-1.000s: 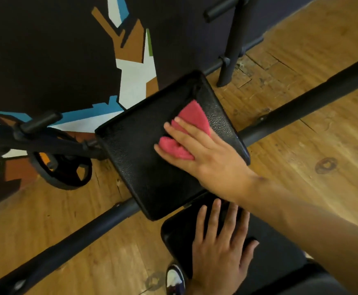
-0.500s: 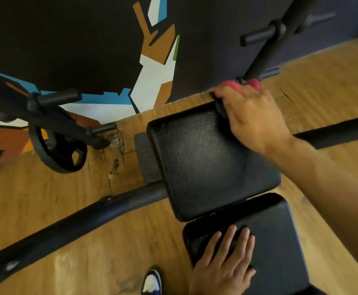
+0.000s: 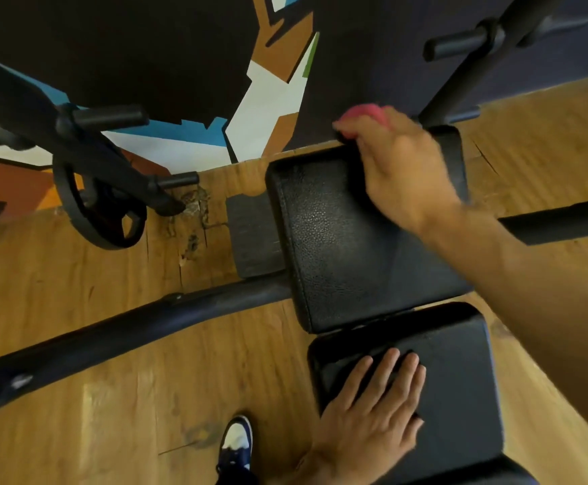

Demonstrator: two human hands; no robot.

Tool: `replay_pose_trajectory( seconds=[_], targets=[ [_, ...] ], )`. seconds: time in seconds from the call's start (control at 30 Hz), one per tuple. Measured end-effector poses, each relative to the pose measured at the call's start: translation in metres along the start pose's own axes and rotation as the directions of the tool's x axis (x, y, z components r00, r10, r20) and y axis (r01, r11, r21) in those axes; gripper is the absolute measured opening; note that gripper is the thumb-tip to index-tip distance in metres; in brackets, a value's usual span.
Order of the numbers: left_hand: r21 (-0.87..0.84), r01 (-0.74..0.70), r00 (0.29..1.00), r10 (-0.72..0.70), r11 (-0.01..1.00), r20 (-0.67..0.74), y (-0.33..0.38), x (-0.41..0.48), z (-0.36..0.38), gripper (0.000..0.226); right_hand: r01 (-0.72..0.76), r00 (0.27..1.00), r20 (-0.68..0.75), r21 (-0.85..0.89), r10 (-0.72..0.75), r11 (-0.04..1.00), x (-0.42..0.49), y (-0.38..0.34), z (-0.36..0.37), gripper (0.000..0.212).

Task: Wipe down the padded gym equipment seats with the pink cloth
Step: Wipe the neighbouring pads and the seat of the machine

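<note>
Right hand [image 3: 399, 162] at the far edge of the upper pad [image 3: 348, 246], fingers curled over the pink cloth [image 3: 364, 113]. The cloth is mostly hidden under the fingers; only a bunched pink bit shows past the knuckles, at the pad's far rim near the wall. The hand is motion-blurred, so the exact finger layout is unclear. The forearm runs in from the right, across the pad's right side.

Left hand [image 3: 369, 414] lies flat on the lower pad [image 3: 460, 379], fingers straight and slightly spread, palm down, holding nothing. It sits on the near-left part of that pad.

The two pads are black textured vinyl. The upper one is just beyond the lower, their edges nearly touching, with a narrow gap between.

A black frame tube [image 3: 117, 330] runs under the upper pad, from lower left across to the right. A small dark plate [image 3: 254, 236] sticks out from the upper pad's left side. A weight disc [image 3: 103, 211] hangs on a black arm at left, near the wall. A black upright [image 3: 467, 64] with a peg stands just beyond the right hand.

Wood floor [image 3: 93, 414], with cracked, chipped boards near the disc. The wall [image 3: 271, 99] is dark with white, blue and brown shapes. A blue-and-white shoe [image 3: 236, 442] is on the floor, bottom centre, just left of the left wrist.
</note>
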State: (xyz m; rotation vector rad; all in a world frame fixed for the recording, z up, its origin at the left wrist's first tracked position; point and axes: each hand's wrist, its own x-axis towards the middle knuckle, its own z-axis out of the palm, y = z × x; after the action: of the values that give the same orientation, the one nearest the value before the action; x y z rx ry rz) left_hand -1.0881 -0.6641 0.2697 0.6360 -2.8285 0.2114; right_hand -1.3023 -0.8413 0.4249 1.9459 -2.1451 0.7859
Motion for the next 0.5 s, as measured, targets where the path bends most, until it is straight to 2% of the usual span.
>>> replay_pose_trajectory(
  seconds=[0.07, 0.13, 0.2, 0.37, 0.43, 0.47, 0.5],
  targets=[
    [-0.014, 0.001, 1.000, -0.001, 1.000, 0.001, -0.001, -0.001, 0.000, 0.066, 0.173, 0.982, 0.062, 0.052, -0.176, 0.984, -0.006, -0.040, 0.016, 0.038],
    [-0.006, -0.019, 1.000, 0.019, 1.000, -0.001, -0.002, 0.000, 0.000, 0.066, 0.376, 0.915, 0.127, 0.074, -0.382, 0.924, -0.006, -0.054, 0.024, 0.038],
    [0.020, -0.029, 1.000, 0.029, 0.999, 0.003, -0.004, 0.000, 0.000, 0.066, 0.518, 0.836, 0.194, 0.032, -0.514, 0.855, 0.002, -0.045, 0.021, 0.037],
    [-0.011, -0.029, 0.999, 0.029, 1.000, 0.041, -0.005, 0.002, -0.001, 0.065, 0.660, 0.730, 0.298, -0.072, -0.615, 0.748, 0.000, -0.057, 0.020, 0.035],
    [-0.023, -0.021, 0.999, 0.022, 1.000, 0.034, -0.005, 0.002, 0.000, 0.065, 0.774, 0.602, 0.441, -0.116, -0.665, 0.623, -0.012, -0.066, 0.021, 0.036],
    [-0.023, -0.026, 0.999, 0.026, 0.999, 0.032, -0.006, 0.002, 0.000, 0.065, 0.820, 0.523, 0.534, -0.100, -0.665, 0.564, -0.013, -0.065, 0.015, 0.039],
    [-0.024, -0.026, 0.999, 0.027, 0.999, 0.034, -0.007, 0.002, 0.001, 0.066, 0.844, 0.473, 0.581, -0.083, -0.662, 0.530, -0.008, -0.063, 0.007, 0.042]
  ],
)
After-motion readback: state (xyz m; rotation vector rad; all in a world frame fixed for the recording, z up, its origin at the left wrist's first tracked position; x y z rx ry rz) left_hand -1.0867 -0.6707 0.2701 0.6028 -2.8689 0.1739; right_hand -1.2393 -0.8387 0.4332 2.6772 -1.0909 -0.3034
